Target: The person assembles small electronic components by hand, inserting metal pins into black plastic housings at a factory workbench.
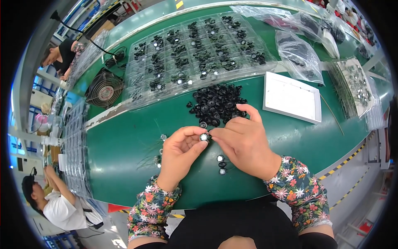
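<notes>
Between the thumb and fingers of my left hand [179,154] is a small round dark-rimmed part [203,137] with a bright white centre. My right hand [248,143] pinches close against its right side, index finger and thumb together; what those fingertips hold is too small to make out. A clear round piece [203,124] shows just beyond my left fingertips. Past both hands lies a heap of black round caps [215,101]. Nearer me, below my right hand, a short row of small round parts [222,164] rests on the green tabletop [124,166].
Clear compartment trays [166,66] filled with black parts stretch along the back. A white shallow box [292,96] lies right, near plastic bags [298,56] and a wire-like stack [352,89]. A black fan [104,88] stands left. Two people work at the left.
</notes>
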The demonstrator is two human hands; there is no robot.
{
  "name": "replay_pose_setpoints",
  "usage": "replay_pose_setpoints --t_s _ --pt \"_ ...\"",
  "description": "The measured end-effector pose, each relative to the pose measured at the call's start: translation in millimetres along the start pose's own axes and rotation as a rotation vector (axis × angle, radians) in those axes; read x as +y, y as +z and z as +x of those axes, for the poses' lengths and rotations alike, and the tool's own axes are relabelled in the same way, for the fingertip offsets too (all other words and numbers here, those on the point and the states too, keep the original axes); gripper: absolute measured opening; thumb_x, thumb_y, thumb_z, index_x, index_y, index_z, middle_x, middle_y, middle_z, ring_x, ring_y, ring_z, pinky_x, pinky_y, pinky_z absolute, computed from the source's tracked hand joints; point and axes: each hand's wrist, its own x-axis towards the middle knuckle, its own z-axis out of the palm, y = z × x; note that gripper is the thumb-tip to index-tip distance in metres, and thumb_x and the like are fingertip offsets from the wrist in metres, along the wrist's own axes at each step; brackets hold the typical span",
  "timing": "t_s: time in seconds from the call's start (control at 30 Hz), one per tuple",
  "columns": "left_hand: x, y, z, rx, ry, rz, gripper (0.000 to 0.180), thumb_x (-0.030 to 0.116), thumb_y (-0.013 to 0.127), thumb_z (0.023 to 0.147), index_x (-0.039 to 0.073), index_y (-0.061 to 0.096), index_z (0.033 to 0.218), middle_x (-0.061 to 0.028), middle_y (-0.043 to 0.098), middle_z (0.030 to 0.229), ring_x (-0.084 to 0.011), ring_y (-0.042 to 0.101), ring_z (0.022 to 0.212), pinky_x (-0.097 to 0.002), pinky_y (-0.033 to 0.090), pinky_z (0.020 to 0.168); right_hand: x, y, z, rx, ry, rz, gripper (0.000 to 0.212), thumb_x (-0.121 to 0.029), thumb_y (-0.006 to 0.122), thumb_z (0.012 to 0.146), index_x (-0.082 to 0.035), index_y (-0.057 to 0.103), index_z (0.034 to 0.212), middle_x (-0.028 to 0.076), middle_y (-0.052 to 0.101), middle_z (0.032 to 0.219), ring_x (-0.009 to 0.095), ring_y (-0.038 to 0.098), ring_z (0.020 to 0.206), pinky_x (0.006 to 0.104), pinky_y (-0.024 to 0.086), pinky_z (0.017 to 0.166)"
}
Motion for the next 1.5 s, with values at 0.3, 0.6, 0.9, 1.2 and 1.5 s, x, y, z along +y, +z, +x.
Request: replay_pose_setpoints --t_s 0.3,0.6,0.9,1.2,1.5 --pt "2.5 -1.0 -1.5 0.015 -0.043 -0.095 0.027 -0.01 0.06 0.084 -0.001 0.056 0.108 -0.0063 0.061 0.104 -0.0105 0.059 0.094 -0.0233 0.048 0.085 -2.9 -2.9 -0.1 -0.053 -0.03 -0.03 0.013 -0.006 0.068 0.075 -0.01 0.067 0.087 0.0 0.055 0.064 0.015 0.058 0.065 0.0447 0.036 0.098" --pt "7.1 0.2 -2.8 0.001 -0.105 -0.17 0.024 -0.004 0.059 0.085 -0.001 0.058 0.109 -0.0062 0.061 0.098 -0.0114 0.057 0.09 -0.0248 0.048 0.079 -2.1 -5.8 -1.0 -0.078 0.047 0.088 0.012 -0.005 0.066 0.077 -0.01 0.067 0.087 0.001 0.06 0.065 0.018 0.061 0.064 0.0439 0.037 0.096" --pt "12.0 1.2 -1.5 -0.037 -0.005 -0.249 0.023 -0.001 0.059 0.084 0.0 0.059 0.107 -0.008 0.061 0.099 -0.0134 0.057 0.085 -0.0272 0.047 0.074 16.9 -29.0 2.5 -0.219 0.052 0.118 0.005 -0.007 0.067 0.078 -0.009 0.067 0.083 0.005 0.067 0.075 0.021 0.064 0.069 0.0394 0.043 0.09" --pt "-1.7 13.3 -1.6 -0.06 0.135 0.614 0.025 0.0 0.071 0.073 0.008 0.068 0.096 -0.0049 0.061 0.096 -0.0126 0.056 0.082 -0.0255 0.046 0.069 32.3 -58.3 -11.4 -0.403 0.169 -0.05 0.003 -0.01 0.066 0.073 -0.007 0.067 0.072 0.009 0.064 0.072 0.029 0.061 0.071 0.0394 0.049 0.066" --pt "-7.5 17.5 -2.3 -0.084 0.231 0.873 0.025 -0.001 0.071 0.072 0.005 0.067 0.096 -0.0085 0.062 0.092 -0.0212 0.058 0.085 -0.031 0.047 0.077 27.8 -53.2 -9.3 -0.19 0.197 -0.139 0.007 -0.008 0.068 0.071 -0.005 0.067 0.078 0.009 0.063 0.078 0.029 0.061 0.077 0.0391 0.049 0.07"
